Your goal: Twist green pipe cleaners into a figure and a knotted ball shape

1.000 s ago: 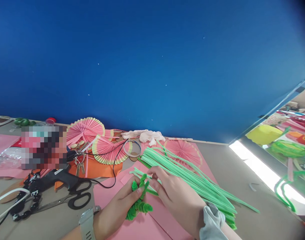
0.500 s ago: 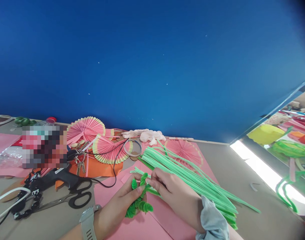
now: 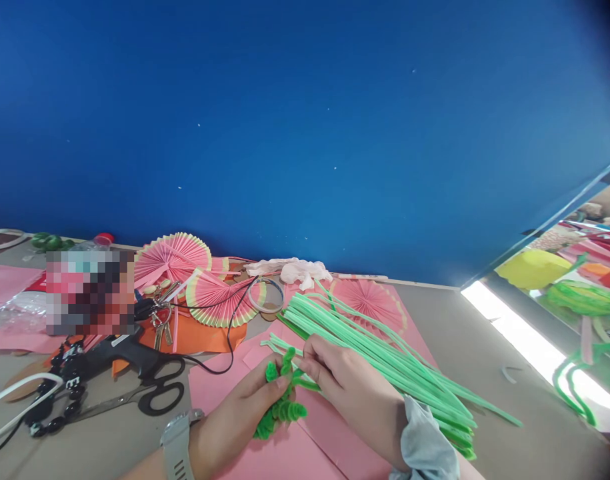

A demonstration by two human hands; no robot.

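A piece of coiled green pipe cleaners (image 3: 283,408), with several curled ends, is held in my left hand (image 3: 249,407), whose thumb presses on it. Close beside it, my right hand (image 3: 335,373) pinches at the piece with thumb and fingers together; a light green strand shows below these fingers. A large bundle of light green pipe cleaners (image 3: 385,353) lies behind and to the right of my right hand. Under both hands are sheets of pink paper (image 3: 305,453).
Black-handled scissors (image 3: 159,393), a black glue gun (image 3: 129,353), a beaded loop (image 3: 75,393) and keys (image 3: 162,320) lie at left. Pleated pink paper fans (image 3: 225,300) and crumpled white material (image 3: 299,272) sit by the blue wall (image 3: 305,133).
The curled green piece has tilted very slightly in my left hand. Both hands keep nearly the same place and hold.
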